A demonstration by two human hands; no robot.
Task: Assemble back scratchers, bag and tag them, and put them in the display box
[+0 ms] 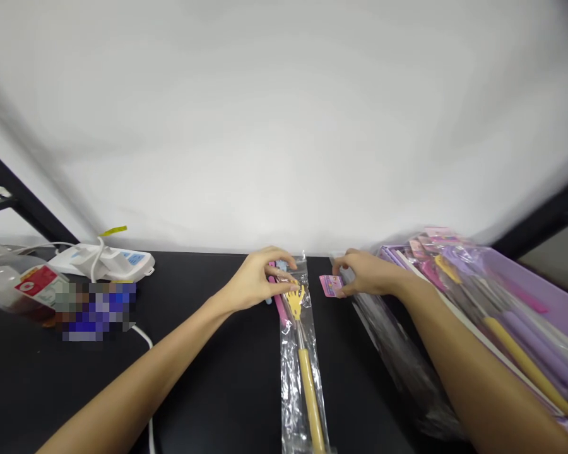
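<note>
A clear plastic bag point(303, 378) lies lengthwise on the black table, holding a back scratcher point(310, 397) with a yellow hand-shaped head and yellow handle. My left hand point(260, 280) grips the bag's top end, its fingers around a slim pink stick point(279, 309) beside the yellow head. My right hand point(364, 272) pinches a small pink printed card point(331, 285) at its right edge. A second clear plastic bag point(397, 359) lies flat beneath my right forearm, its upper end close to that hand.
A purple tray point(520, 284) at the right holds several bagged back scratchers. At the left are a white power strip point(104, 261), a white cable point(144, 337), a clear plastic container point(14, 277) and a pixelated object point(94, 312). A white wall rises behind the table.
</note>
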